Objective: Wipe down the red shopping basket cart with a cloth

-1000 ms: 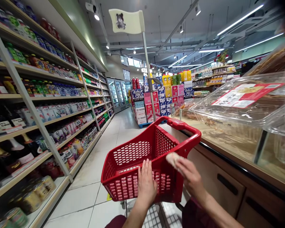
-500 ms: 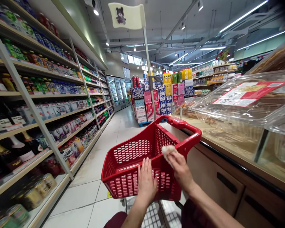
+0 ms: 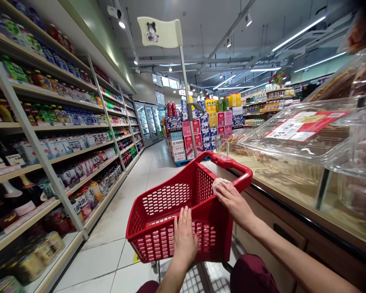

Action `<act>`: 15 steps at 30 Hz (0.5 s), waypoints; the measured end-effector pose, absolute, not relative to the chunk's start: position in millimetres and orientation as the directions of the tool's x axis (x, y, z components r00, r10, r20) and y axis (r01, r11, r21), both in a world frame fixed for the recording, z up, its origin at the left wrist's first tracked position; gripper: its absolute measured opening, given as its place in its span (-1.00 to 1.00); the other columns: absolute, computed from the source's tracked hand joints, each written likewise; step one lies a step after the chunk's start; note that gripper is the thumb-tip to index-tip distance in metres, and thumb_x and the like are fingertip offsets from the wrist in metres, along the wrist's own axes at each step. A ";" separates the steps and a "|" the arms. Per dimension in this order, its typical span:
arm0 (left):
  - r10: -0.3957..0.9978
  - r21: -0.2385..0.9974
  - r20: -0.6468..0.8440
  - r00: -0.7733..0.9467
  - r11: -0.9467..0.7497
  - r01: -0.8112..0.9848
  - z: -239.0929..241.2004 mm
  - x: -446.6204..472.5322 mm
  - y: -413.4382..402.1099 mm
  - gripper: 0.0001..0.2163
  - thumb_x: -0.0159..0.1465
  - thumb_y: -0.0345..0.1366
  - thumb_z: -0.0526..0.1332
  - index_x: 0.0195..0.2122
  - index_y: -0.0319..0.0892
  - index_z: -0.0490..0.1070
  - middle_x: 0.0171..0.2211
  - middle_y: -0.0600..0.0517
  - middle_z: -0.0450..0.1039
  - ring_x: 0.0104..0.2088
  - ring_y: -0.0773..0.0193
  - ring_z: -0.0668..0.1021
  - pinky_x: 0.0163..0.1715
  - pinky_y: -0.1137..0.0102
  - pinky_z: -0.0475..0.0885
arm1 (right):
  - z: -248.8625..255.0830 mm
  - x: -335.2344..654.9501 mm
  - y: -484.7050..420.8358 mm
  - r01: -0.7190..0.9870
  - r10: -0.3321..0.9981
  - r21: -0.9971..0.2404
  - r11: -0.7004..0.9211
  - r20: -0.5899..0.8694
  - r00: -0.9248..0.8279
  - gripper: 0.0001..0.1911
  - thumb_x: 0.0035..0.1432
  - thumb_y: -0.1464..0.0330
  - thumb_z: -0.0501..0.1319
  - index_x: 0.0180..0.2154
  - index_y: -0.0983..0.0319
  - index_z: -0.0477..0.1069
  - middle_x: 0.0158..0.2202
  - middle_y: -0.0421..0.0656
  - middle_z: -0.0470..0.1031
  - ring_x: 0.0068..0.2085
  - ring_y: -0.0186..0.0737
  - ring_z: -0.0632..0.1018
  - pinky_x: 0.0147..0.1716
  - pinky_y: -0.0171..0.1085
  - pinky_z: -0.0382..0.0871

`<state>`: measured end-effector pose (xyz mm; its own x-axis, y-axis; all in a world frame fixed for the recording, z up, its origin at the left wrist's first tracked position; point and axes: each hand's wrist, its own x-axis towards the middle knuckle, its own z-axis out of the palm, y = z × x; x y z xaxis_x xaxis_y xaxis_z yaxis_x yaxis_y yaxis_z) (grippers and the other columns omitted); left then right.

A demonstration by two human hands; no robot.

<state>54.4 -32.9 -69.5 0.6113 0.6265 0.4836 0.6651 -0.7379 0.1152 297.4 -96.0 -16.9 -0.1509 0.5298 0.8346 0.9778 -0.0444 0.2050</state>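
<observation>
Red plastic shopping basket [image 3: 171, 203] sits under both of a person's hands in a supermarket aisle. The left hand [image 3: 184, 241] lies flat against the basket's near wall, fingers straight and close together, gripping nothing. The right hand [image 3: 234, 203], just to the right of it and further forward, is closed on a small pale lump [image 3: 220, 184] at the basket's right rim, just below the red handle [image 3: 232, 162]. Stocked shelves [image 3: 64, 138] run well left of the left hand. A counter [image 3: 280, 203] stands just right of the right hand.
</observation>
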 end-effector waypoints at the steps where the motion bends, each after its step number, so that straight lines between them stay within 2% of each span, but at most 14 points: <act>1: 0.622 0.104 0.480 0.619 -0.740 0.664 -68.6 54.0 -32.5 -0.30 -0.04 -0.58 -0.03 0.20 -0.28 -0.11 0.22 -0.08 -0.02 0.22 0.17 -0.02 0.17 0.09 -0.02 | -15.5 303.1 -94.8 0.973 0.543 0.228 -0.035 0.822 -0.173 -0.61 0.07 0.57 -0.03 -0.12 0.22 0.41 0.00 -0.12 0.37 0.10 -0.12 0.25 0.07 -0.07 0.15; 3: 0.618 0.090 0.472 0.628 -0.743 0.664 -67.1 53.5 -32.4 -0.29 -0.05 -0.59 -0.03 0.20 -0.28 -0.11 0.22 -0.08 -0.02 0.22 0.18 0.00 0.17 0.10 0.00 | -7.8 325.1 -96.4 0.974 0.542 0.213 -0.083 0.829 -0.135 -0.63 0.07 0.56 -0.03 -0.16 0.24 0.43 -0.02 -0.08 0.38 0.07 -0.11 0.28 0.05 -0.08 0.17; 7: 0.621 0.090 0.486 0.615 -0.736 0.671 -67.9 55.1 -34.2 -0.30 -0.05 -0.59 -0.03 0.20 -0.28 -0.10 0.22 -0.08 -0.02 0.22 0.18 0.00 0.17 0.10 -0.01 | 3.8 355.9 -102.9 0.969 0.473 0.066 -0.239 0.879 0.057 -0.64 0.04 0.55 -0.04 -0.21 0.29 0.45 -0.07 0.03 0.40 0.02 -0.06 0.32 -0.02 -0.04 0.23; 9: 0.627 0.093 0.493 0.604 -0.728 0.680 -69.1 55.7 -34.5 -0.30 -0.05 -0.58 -0.03 0.20 -0.30 -0.10 0.22 -0.09 -0.02 0.22 0.17 -0.01 0.17 0.09 -0.02 | -3.2 340.9 -102.2 0.980 0.491 0.086 -0.180 0.871 0.013 -0.60 0.03 0.57 -0.06 -0.18 0.28 0.44 -0.07 0.00 0.40 0.04 -0.08 0.31 0.01 -0.03 0.21; 12: 0.632 0.094 0.483 0.605 -0.725 0.682 -69.3 54.3 -33.4 -0.30 -0.05 -0.58 -0.03 0.19 -0.31 -0.10 0.22 -0.09 -0.02 0.22 0.17 -0.01 0.17 0.09 -0.02 | -16.4 308.4 -99.5 0.980 0.544 0.199 0.017 0.820 -0.176 -0.56 0.06 0.59 -0.08 -0.10 0.21 0.39 -0.02 -0.12 0.39 0.08 -0.15 0.28 0.05 -0.08 0.18; 15: 0.629 0.094 0.471 0.619 -0.733 0.673 -67.6 52.8 -33.1 -0.30 -0.06 -0.58 -0.03 0.19 -0.30 -0.09 0.22 -0.08 -0.02 0.22 0.18 -0.01 0.18 0.12 -0.02 | -14.1 307.5 -100.1 0.985 0.531 0.171 0.006 0.834 -0.149 -0.55 0.07 0.59 -0.09 -0.09 0.20 0.38 0.01 -0.12 0.36 0.08 -0.17 0.28 0.04 -0.09 0.20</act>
<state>52.8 -33.1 -67.6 0.6185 0.6287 0.4713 0.6734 -0.7332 0.0943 307.5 -100.1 -14.1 -0.1485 0.5311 0.8342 0.9852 0.0063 0.1714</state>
